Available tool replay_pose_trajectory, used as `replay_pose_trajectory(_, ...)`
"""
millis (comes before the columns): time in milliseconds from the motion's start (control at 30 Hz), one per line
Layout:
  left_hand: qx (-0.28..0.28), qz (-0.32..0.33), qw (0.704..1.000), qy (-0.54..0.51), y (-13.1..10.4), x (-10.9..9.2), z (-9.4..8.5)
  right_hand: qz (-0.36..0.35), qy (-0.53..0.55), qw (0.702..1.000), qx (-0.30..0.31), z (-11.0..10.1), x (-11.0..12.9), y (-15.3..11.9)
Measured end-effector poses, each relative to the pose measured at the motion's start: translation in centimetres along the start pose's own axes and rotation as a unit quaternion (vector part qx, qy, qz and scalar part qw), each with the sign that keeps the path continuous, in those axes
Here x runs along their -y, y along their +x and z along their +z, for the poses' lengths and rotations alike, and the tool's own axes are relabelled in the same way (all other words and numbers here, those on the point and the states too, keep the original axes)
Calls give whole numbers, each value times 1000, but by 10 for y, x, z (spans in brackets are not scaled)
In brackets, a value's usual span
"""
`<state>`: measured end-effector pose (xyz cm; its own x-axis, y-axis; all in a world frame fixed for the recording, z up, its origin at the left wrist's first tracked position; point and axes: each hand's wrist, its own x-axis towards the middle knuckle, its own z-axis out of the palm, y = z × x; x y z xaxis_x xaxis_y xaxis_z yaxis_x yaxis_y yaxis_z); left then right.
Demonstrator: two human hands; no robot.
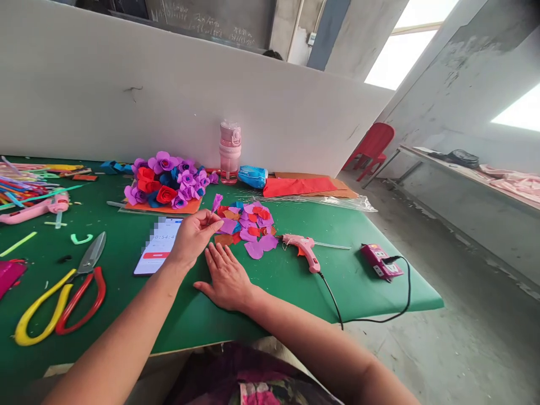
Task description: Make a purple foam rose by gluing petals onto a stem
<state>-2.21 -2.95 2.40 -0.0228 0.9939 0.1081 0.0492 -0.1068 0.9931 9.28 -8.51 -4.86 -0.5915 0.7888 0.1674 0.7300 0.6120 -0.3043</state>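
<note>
My left hand [196, 233] is raised over the table, thumb and fingers pinched on a small purple paper flower bud [216, 203]. Palm down on the green tabletop, my right hand [226, 277] lies flat with its fingers stretched out. Its fingertips are close to a loose pile of purple, red, blue and brown paper petals [255, 247]. To the right of the pile a pink glue gun [306, 247] lies on its side, a clear glue stick coming out of its back. A phone [158, 247] showing a timer lies partly behind my left wrist.
Finished paper flowers [169, 177] cluster at the back, near a pink bottle [230, 152] and a blue packet [253, 176]. Large scissors [80, 287] and a second glue gun [42, 208] lie left. A purple power socket [381, 262] sits right, its black cord hanging past the table edge.
</note>
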Motion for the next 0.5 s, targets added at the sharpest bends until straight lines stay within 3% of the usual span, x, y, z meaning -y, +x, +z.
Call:
replay_pose_trajectory(100, 20, 1, 1000, 7, -1, 3, -2, -67, 8, 997, 34, -11, -7, -36)
replay_pose_trajectory(167, 28, 3, 999, 19, 0, 4, -3, -62, 9, 997, 47, -22, -14, -63)
replay_pose_trajectory(333, 35, -3, 999, 37, 3, 9, 0, 1, 14, 999, 45, -48, -19, -90)
replay_pose_trajectory(500, 17, -17, 998, 51, -1, 14, -7, 125, -17, 992, -1, -44, -12, -98)
